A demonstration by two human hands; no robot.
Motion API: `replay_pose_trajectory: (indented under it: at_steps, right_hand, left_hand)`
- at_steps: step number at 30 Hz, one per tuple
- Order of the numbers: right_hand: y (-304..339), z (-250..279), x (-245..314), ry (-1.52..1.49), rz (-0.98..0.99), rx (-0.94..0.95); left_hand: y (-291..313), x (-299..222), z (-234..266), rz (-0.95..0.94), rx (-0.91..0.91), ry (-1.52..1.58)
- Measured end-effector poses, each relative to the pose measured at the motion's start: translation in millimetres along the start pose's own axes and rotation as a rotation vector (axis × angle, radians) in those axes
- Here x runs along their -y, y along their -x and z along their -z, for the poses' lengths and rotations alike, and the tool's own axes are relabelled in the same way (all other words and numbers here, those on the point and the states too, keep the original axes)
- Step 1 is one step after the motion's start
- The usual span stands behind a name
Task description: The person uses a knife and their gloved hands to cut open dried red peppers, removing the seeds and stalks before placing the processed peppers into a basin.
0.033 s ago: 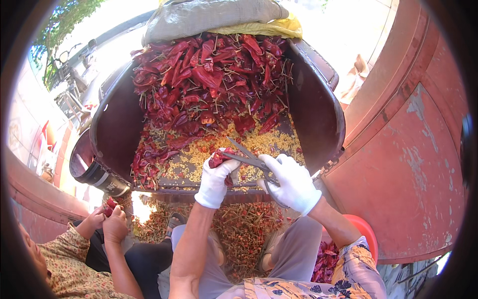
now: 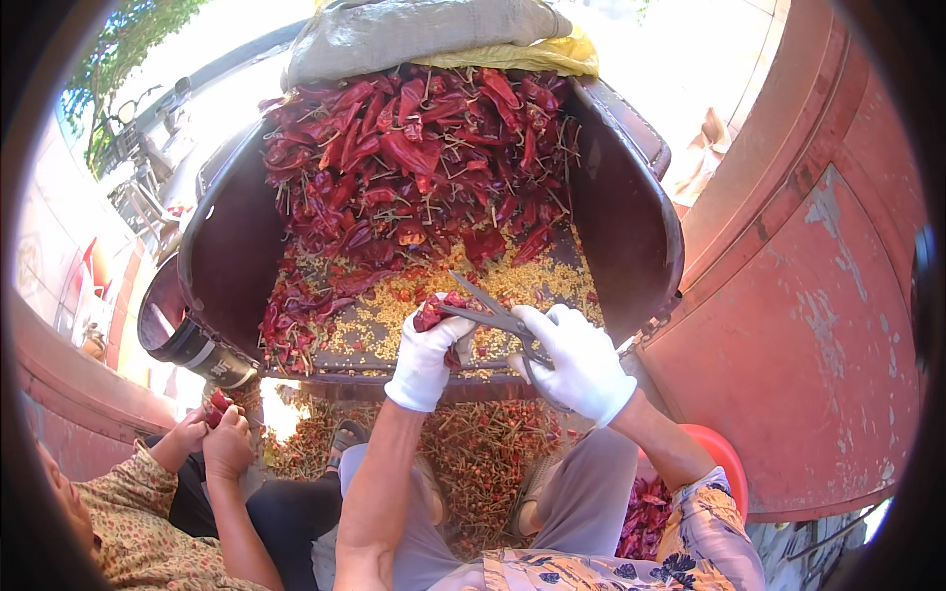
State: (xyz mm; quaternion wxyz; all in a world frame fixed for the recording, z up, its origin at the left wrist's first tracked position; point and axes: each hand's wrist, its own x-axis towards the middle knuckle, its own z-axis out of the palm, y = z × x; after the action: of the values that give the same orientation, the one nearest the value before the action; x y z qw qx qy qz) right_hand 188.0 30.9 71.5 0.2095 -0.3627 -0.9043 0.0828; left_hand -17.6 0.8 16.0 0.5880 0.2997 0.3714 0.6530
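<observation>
White-gloved, my left hand (image 2: 422, 360) is closed around a dried red chili pepper (image 2: 434, 313), part of which is hidden by the fingers. My right hand (image 2: 574, 362), also gloved in white, grips a pair of dark metal scissors (image 2: 505, 321) by the handles. The scissor blades are apart, and one lies against the chili held in my left hand. Both hands are over the front edge of a dark brown cart bed (image 2: 631, 236). Behind them in the bed rises a heap of dried red chilies (image 2: 414, 158), with loose yellow seeds (image 2: 384, 315) scattered in front.
At the left, a co-worker's hands (image 2: 222, 438) hold another red chili. A red basin (image 2: 724, 463) with chili pieces stands beside my right leg. Stems and scraps (image 2: 483, 453) cover the ground between my feet. A grey sack (image 2: 424, 39) lies over the heap; a red metal door (image 2: 788, 335) stands right.
</observation>
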Motion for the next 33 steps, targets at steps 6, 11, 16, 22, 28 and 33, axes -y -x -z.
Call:
replay_pose_trajectory:
  at_steps: [6, 11, 16, 22, 28, 33]
  right_hand:
    - [0, 8, 8, -0.038, -0.014, 0.077]
    - [5, 6, 5, -0.052, -0.017, 0.071]
    - [7, 4, 2, -0.026, 0.008, 0.065]
    - [10, -4, 0, -0.052, -0.024, 0.069]
    - [13, -5, -8, -0.117, 0.009, 0.061]
    - [14, -7, -12, -0.523, 0.006, 0.059]
  left_hand:
    - [1, -2, 2, 0.024, 0.065, 0.014]
    - [0, 3, 0, 0.062, 0.118, 0.108]
    - [0, 5, 4, 0.086, 0.168, 0.158]
    - [0, 9, 1, 0.086, 0.174, 0.215]
    - [3, -3, 1, 0.12, 0.15, 0.056]
    - [2, -2, 4, 0.067, 0.179, -0.011]
